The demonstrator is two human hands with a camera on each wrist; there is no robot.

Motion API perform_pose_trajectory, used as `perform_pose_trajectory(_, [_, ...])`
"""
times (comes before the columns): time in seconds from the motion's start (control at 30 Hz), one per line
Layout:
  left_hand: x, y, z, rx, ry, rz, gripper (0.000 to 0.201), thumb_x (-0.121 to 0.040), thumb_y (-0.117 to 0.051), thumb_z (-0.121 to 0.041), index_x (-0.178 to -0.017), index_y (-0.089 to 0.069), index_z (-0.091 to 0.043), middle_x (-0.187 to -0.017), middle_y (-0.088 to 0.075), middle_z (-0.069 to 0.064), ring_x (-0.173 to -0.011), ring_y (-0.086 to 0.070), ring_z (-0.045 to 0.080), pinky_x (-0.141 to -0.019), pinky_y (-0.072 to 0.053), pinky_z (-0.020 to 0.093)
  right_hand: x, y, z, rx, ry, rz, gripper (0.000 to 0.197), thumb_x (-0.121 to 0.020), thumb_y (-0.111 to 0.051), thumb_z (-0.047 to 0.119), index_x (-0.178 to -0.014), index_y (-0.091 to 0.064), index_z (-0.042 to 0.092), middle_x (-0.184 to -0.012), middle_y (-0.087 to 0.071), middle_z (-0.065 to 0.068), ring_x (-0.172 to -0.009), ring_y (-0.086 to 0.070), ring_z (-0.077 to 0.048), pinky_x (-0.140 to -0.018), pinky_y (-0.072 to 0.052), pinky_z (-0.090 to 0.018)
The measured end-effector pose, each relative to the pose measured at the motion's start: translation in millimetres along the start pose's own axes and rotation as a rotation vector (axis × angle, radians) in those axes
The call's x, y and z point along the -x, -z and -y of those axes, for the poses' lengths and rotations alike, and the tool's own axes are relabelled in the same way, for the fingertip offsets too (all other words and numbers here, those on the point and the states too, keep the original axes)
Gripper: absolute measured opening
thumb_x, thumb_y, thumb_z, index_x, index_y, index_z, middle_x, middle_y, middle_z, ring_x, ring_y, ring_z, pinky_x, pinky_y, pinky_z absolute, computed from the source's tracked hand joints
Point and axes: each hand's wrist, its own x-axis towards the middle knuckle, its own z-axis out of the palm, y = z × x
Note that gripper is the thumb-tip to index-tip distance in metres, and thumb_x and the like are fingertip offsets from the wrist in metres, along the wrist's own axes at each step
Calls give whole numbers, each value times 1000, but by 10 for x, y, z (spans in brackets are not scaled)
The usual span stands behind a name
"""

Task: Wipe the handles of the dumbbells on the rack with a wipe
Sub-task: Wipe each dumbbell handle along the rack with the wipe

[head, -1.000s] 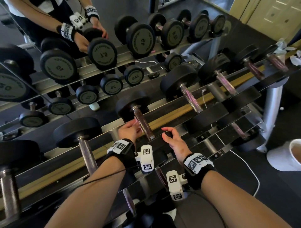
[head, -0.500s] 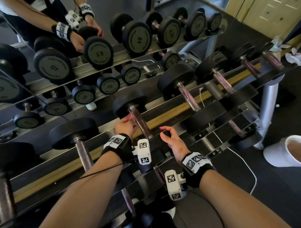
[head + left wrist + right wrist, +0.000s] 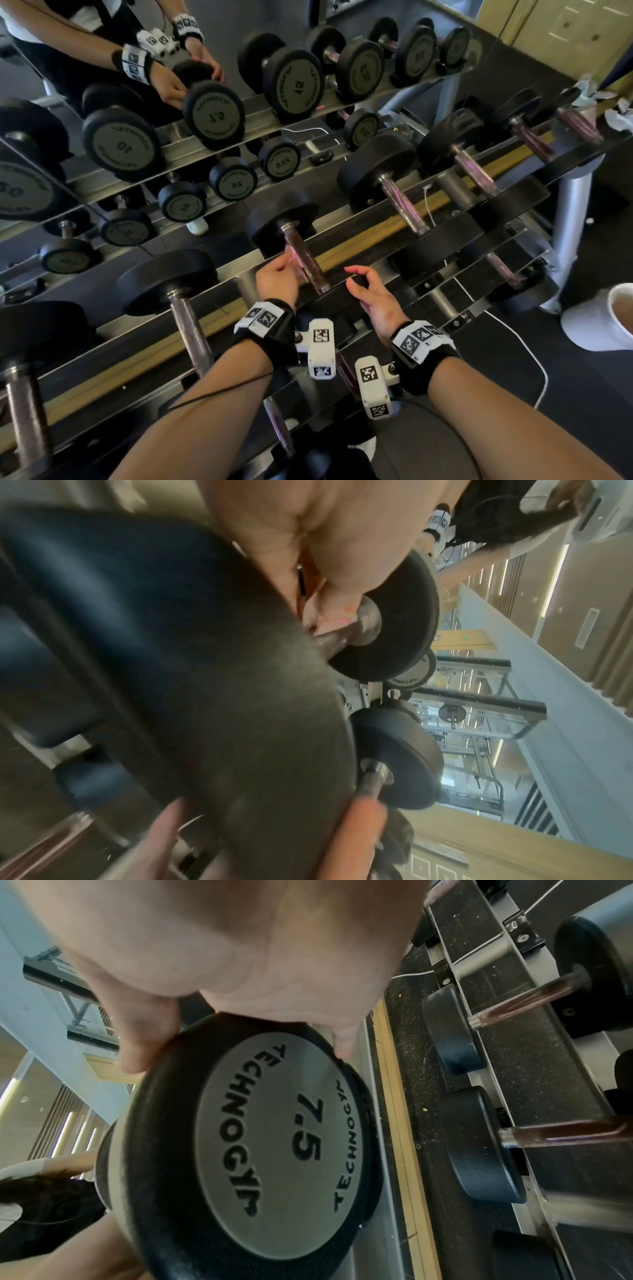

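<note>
On the upper rack shelf lies a black 7.5 dumbbell [image 3: 260, 1150] with a dark metal handle [image 3: 308, 263]. My left hand [image 3: 275, 281] grips that handle from the left, fingers curled round it just below the far head [image 3: 281, 222]. In the left wrist view those fingers [image 3: 329, 599] wrap the handle [image 3: 329, 645] next to the far head [image 3: 404, 620]. No wipe shows plainly in any view. My right hand [image 3: 370, 291] grips the rim of the near head [image 3: 329, 305]; thumb and fingers [image 3: 133, 1064] hook over its edge.
More dumbbells flank it, one with a steel handle [image 3: 191, 329] on the left and one [image 3: 404, 202] on the right. A mirror behind the rack reflects everything. A white bin [image 3: 603, 318] stands on the floor at right, beside a white cable [image 3: 513, 342]. Crumpled tissues [image 3: 616, 113] lie far right.
My left hand slid a little up the handle toward the far head, then back toward me. The right hand has stayed on the near head.
</note>
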Motion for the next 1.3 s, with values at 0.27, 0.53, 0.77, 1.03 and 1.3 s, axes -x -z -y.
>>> perform_pose_trajectory(0.27, [127,62,52,-307,-119,70,22,-98,-58,-36,-109,-75,-28,-101,-75,-3,-92,-70,15,-92,-55,35,-25,-11,-61,-65,11,-42,42,-78,-68,37,-118,-58,29,-119,-64,-7,-102,-68,-14,-84,-52,-23])
perform_pose_trajectory(0.53, [165,261,16,-296,-54,239,13,-93,-68,-22,-95,-80,-28,-97,-77,-3,-99,-70,17,-100,-53,39,-38,-38,-60,-155,10,-85,26,-94,-60,15,-119,-57,20,-107,-64,-3,-82,-71,-3,-69,-54,-14])
perform_pose_trajectory(0.77, [-28,183,-208,-299,-135,107,20,-94,-65,-23,-109,-75,-32,-96,-76,1,-89,-72,19,-88,-59,38,-23,-70,-23,-174,-1,-130,24,-96,-58,10,-120,-59,17,-109,-66,-5,-83,-71,-5,-69,-54,-14])
perform_pose_trajectory(1.03, [72,241,-59,-615,-300,240,32,-94,-64,-26,-124,-67,-35,-106,-73,-3,-97,-66,14,-97,-51,31,54,-151,32,-175,0,-188,32,-97,-59,12,-128,-58,12,-95,-69,1,-68,-70,1,-52,-50,-9])
perform_pose_trajectory(1.3, [171,219,-93,-546,-273,239,24,-87,-73,-35,-110,-75,-31,-99,-75,-6,-97,-67,10,-97,-50,29,105,-113,142,79,16,-135,26,-99,-57,20,-125,-58,19,-114,-62,-4,-94,-65,-8,-73,-50,-15])
